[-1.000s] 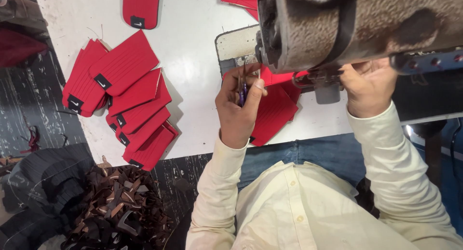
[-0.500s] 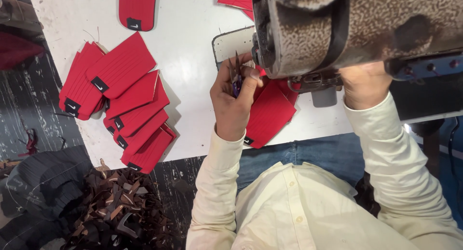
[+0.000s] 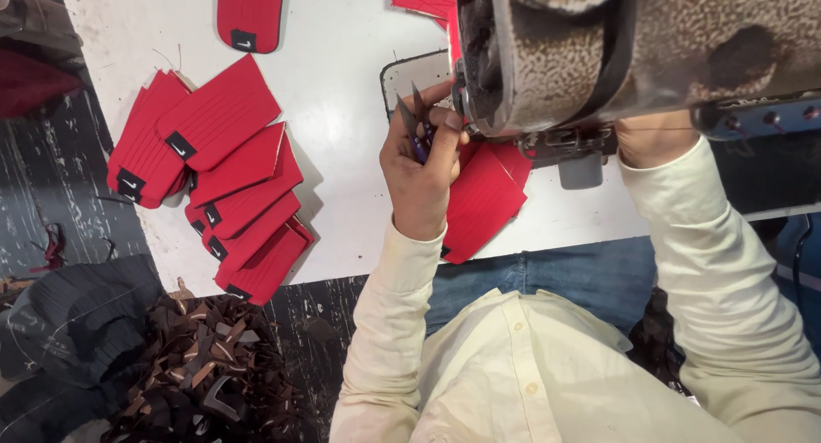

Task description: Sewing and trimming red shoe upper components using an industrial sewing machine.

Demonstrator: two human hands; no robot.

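Left hand [image 3: 421, 165] clenched round small thread snips [image 3: 409, 118], blades pointing up beside the sewing machine head [image 3: 599, 50]. Right hand [image 3: 654, 139] mostly hidden under the machine, grip impossible to tell. Between them, flat on the white bench [image 3: 342, 84], red quilted piece [image 3: 483, 199]. Farther left, stacked red pieces [image 3: 214, 178].

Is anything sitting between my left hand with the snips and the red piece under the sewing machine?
Nothing visible does. The left hand holds the thread snips right beside the sewing machine head, directly over the red piece. The machine head hides the right hand and the needle area.
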